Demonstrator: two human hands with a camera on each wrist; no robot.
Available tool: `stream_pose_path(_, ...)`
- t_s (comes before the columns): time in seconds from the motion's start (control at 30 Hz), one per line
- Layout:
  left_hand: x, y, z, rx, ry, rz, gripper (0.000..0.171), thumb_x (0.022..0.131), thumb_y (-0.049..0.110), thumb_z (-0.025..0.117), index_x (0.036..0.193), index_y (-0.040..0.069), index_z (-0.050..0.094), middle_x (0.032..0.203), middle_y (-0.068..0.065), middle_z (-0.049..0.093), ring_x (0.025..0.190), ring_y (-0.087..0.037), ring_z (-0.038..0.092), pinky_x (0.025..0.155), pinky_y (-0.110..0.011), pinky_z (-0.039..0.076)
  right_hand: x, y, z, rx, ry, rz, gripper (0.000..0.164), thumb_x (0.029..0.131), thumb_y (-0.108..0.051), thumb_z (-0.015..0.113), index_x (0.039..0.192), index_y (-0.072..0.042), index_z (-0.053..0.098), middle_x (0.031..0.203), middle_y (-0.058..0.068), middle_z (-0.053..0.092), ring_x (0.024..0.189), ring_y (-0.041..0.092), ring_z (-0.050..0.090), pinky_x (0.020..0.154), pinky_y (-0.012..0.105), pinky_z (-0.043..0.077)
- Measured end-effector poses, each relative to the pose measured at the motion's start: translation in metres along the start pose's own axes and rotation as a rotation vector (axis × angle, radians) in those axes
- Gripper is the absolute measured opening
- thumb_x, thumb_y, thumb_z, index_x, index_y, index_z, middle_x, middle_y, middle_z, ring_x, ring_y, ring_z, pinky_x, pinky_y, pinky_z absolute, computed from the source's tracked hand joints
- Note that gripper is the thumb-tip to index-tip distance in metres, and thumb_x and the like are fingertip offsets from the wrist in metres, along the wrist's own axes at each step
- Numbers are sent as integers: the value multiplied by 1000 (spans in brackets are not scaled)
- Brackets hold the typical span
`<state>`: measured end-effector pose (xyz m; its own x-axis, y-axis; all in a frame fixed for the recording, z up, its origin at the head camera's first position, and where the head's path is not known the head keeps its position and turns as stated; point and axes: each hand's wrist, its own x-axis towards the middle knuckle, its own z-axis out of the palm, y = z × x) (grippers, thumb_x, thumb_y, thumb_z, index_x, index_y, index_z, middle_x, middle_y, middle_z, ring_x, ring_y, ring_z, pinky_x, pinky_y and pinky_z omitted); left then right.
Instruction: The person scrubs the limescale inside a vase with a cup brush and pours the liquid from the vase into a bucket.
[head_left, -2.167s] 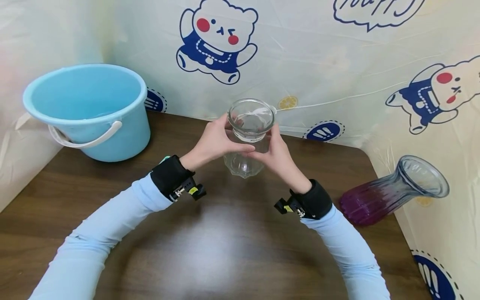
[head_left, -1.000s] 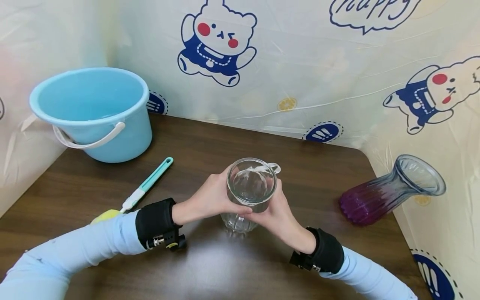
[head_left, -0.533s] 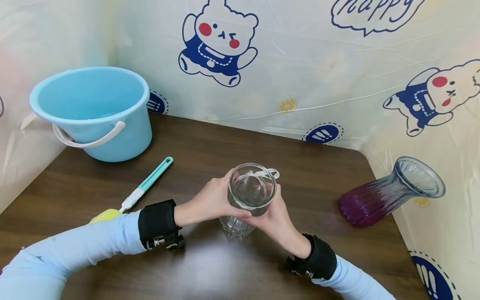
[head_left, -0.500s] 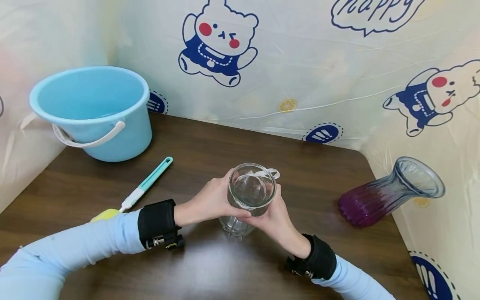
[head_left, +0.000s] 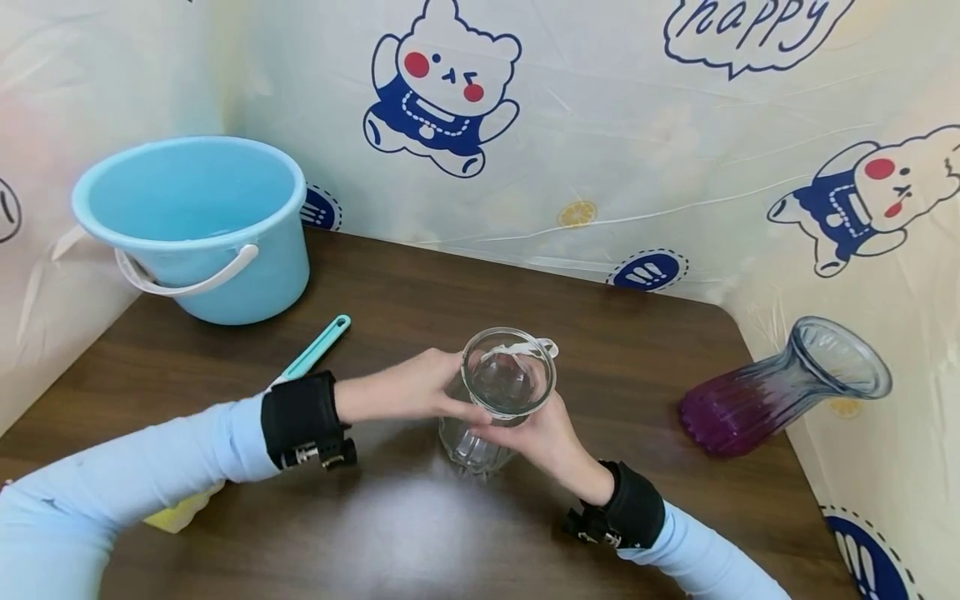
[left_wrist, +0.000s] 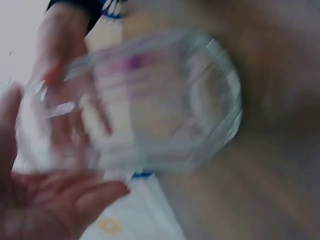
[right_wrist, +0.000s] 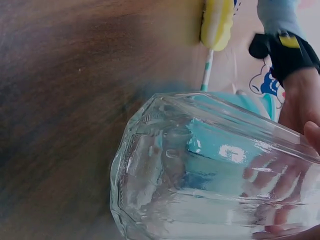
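A clear glass vase (head_left: 476, 442) with a wide round rim and a white ribbon round its neck is near the table's middle, its mouth up. My right hand (head_left: 551, 437) grips its neck from the right. At the other side my left hand (head_left: 412, 387) has its thumb near the neck, its fingers loosely extended beside the glass. In the blurred left wrist view, these fingers (left_wrist: 95, 200) lie along the edge of the vase (left_wrist: 165, 115). Faceted walls and base of the vase (right_wrist: 170, 165) show large in the right wrist view, with left fingers seen through the glass.
A sponge brush with a teal handle (head_left: 318, 346) and yellow head (head_left: 180, 510) lies partly hidden under the left sleeve. Back left stands a light blue bucket (head_left: 277, 275) with a white handle. A purple-and-clear glass vase (head_left: 750, 400) lies on its side at the right edge.
Both hands brought the clear vase from the table's back toward the person, uncovering the brush. In the last half second the left hand has shifted back and left, its grip loosening; the vase stays nearly still.
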<state>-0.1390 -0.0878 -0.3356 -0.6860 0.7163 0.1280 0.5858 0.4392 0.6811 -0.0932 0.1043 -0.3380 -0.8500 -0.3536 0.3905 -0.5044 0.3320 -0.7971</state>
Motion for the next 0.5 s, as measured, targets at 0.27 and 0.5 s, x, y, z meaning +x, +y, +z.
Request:
stream_pose_path(0.27,13,-9,-55,88,-285,93,35,79,36,69,103,12,64,88,8,66,79,-1,61,72,-21,49,-4,28,5,31,6,-12,84,53,-6,87,123,-1,40,118,15,52,106,33,52,91,46,40)
stream_pose_path(0.5,21,-30,-82,282,-379,-33,30,83,31,66,98,6,64,82,3,64,70,-7,57,66,-26,47,-2,21,3,53,-3,16,83,53,-3,86,122,0,40,117,20,51,107,37,51,90,51,39)
